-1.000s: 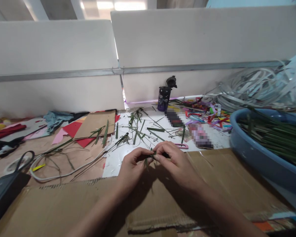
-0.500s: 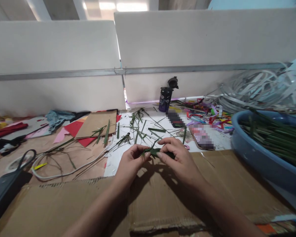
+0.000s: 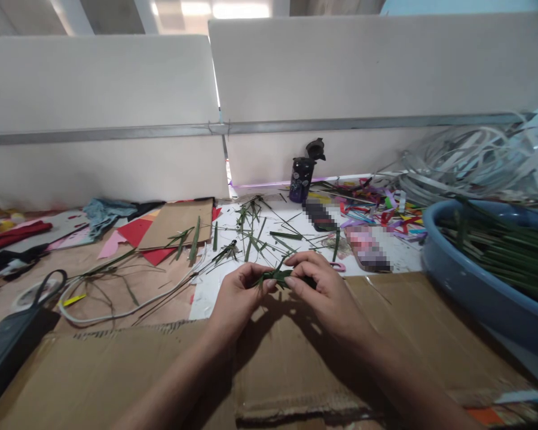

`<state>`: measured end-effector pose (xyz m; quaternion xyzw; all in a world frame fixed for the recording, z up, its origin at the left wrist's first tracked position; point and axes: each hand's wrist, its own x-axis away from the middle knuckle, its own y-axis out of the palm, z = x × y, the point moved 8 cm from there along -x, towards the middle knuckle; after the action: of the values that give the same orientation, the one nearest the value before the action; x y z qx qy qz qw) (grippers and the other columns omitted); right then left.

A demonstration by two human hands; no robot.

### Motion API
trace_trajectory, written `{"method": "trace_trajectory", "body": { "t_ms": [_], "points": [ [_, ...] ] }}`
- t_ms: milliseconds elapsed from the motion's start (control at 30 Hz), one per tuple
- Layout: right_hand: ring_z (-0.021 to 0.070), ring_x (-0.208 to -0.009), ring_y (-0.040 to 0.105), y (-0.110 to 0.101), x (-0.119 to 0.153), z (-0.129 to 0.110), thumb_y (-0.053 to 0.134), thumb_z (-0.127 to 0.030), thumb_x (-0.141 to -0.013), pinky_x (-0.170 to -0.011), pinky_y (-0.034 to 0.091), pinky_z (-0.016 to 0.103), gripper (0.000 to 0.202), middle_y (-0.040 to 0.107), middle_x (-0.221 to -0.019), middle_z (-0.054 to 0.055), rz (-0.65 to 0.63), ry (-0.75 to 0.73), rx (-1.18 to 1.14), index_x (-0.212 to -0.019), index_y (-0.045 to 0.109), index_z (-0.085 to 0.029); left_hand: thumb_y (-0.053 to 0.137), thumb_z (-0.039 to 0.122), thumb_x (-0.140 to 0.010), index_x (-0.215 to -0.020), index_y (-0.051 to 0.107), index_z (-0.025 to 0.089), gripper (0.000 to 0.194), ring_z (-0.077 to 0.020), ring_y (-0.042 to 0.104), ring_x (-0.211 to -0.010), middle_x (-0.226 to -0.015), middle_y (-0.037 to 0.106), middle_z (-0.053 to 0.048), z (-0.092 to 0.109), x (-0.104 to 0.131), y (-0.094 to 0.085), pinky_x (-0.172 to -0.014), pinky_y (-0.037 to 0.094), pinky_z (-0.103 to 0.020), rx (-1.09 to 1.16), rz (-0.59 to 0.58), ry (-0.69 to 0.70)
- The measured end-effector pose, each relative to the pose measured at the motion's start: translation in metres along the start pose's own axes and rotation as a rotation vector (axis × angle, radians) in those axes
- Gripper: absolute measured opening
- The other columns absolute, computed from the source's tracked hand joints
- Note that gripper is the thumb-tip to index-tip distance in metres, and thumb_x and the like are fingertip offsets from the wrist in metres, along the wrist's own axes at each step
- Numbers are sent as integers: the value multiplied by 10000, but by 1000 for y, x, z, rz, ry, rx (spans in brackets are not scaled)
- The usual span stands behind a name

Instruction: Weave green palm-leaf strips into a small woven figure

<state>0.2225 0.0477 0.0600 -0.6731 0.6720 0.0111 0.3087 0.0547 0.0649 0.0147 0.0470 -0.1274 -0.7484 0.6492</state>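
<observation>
A small piece of folded green leaf strips [image 3: 278,275] is held between both hands, above a sheet of brown cardboard [image 3: 291,358]. My left hand [image 3: 244,289] pinches its left end between thumb and fingers. On the right end, my right hand [image 3: 318,280] is closed, with the thumb pressed on the leaf and the fingers bent over it. Thin leaf ends stick out between the hands. The fingers partly hide the piece, so how the strips are interlaced I cannot make out. Beyond the hands, loose leaf pieces [image 3: 286,236] lie on white paper.
On the right stands a blue basin [image 3: 479,292] full of long green leaves. Two phones, one a pink phone [image 3: 363,245], lie behind my right hand, near an open dark bottle [image 3: 300,179]. Coloured strips [image 3: 385,212] lie farther back. A dark case [image 3: 13,346] is at left.
Both hands keep their grip on the leaf piece in nearly the same place. The right fingers have shifted only slightly, and the view has moved a little.
</observation>
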Motion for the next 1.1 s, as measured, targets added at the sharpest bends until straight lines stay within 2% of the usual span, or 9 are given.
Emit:
{"method": "trace_trajectory", "body": {
  "t_ms": [500, 600, 733, 833, 967, 1100],
  "points": [
    [294, -1067, 628, 6, -1, 8, 639, -273, -940, -982, 496, 477, 210, 662, -1067, 85, -39, 54, -48, -732, 608, -253, 970, 301, -702, -880, 765, 177, 297, -177, 686, -728, -836, 745, -66, -11, 1, 0, -699, 602, -315, 50, 2, -76],
    [291, -1070, 635, 4, -4, 15, 683, -351, -937, -979, 500, 455, 178, 682, -1077, 77, -39, 107, -85, -784, 667, -263, 975, 286, -692, -886, 739, 179, 324, -154, 677, -694, -793, 726, -42, -10, 0, 0, -673, 588, -273, 124, 14, -114],
    [299, -1042, 642, -15, -10, 31, 697, -538, -931, -969, 493, 459, 247, 713, -1048, 61, 73, 218, -213, -912, 715, -293, 918, 230, -753, -926, 698, 202, 282, -111, 639, -628, -761, 718, -26, -11, 0, -6, -587, 535, -188, 216, 123, -193],
    [308, -1058, 640, -27, -13, 39, 720, -596, -897, -961, 485, 451, 291, 725, -1027, 43, 137, 282, -316, -925, 738, -307, 864, 173, -782, -925, 679, 205, 236, -114, 667, -640, -759, 732, -43, -12, -1, -12, -580, 532, -159, 241, 167, -205],
    [309, -1056, 647, -22, -10, 41, 744, -570, -883, -892, 510, 425, 274, 734, -1061, 40, 82, 373, -369, -950, 749, -305, 838, 153, -800, -924, 652, 207, 230, -123, 696, -638, -755, 734, -41, -14, -8, -17, -601, 568, -174, 268, 155, -186],
    [283, -952, 672, -10, -8, 49, 772, -451, -864, -760, 530, 388, 212, 741, -1053, 64, 12, 427, -424, -995, 754, -286, 828, 132, -798, -929, 624, 209, 254, -119, 689, -590, -725, 705, -12, -16, -13, -22, -570, 569, -178, 321, 183, -192]
  ]
}}
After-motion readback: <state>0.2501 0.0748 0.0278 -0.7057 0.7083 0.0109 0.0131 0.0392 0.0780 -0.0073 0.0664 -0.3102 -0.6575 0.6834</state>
